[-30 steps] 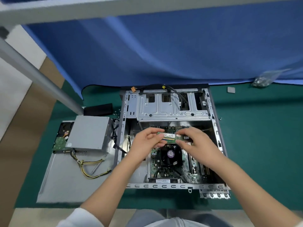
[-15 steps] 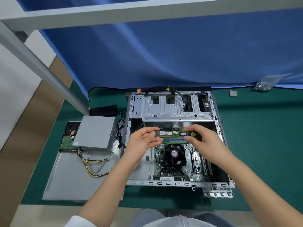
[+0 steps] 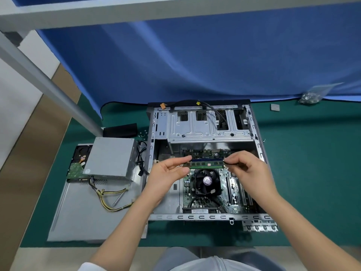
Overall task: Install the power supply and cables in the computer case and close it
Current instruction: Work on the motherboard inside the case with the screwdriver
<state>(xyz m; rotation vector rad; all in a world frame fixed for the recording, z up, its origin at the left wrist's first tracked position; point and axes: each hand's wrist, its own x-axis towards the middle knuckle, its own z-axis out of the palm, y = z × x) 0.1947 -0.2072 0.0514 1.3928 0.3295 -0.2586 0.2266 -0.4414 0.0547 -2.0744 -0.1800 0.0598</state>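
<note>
A green mat (image 3: pixel 302 173) is spread over the table, with a blue cloth (image 3: pixel 195 65) hung behind it. On the mat the open computer case (image 3: pixel 257 145) is laid on its side, its interior turned up to the camera; the drive cage (image 3: pixel 207 126) fills its far end and the motherboard (image 3: pixel 230 202) is seen in the near half, with the black CPU fan (image 3: pixel 207 180) at its centre. The grey side panel (image 3: pixel 82 216) is laid flat on the mat just left of the case. The power supply (image 3: pixel 111 157) is set on the far part of that panel, outside the case, and its yellow and black cables (image 3: pixel 109 200) are trailed across the panel towards the viewer. A hard drive (image 3: pixel 78 165) is lodged against the supply's left side (partly hidden under it).

A green memory stick (image 3: pixel 206 164) is held level over the motherboard, just beyond the fan and above the blue slots (image 3: pixel 207 159). Its left end is pinched by the left hand (image 3: pixel 168 173), thumb and fingertips closed on it, palm turned upward. Its right end is pinched by the curled fingers of the right hand (image 3: pixel 246 169). Whether the stick touches a slot cannot be told.

A clear bag of screws (image 3: pixel 312 94) is left at the far right of the mat, with a small grey square (image 3: pixel 275 107) near it.
</note>
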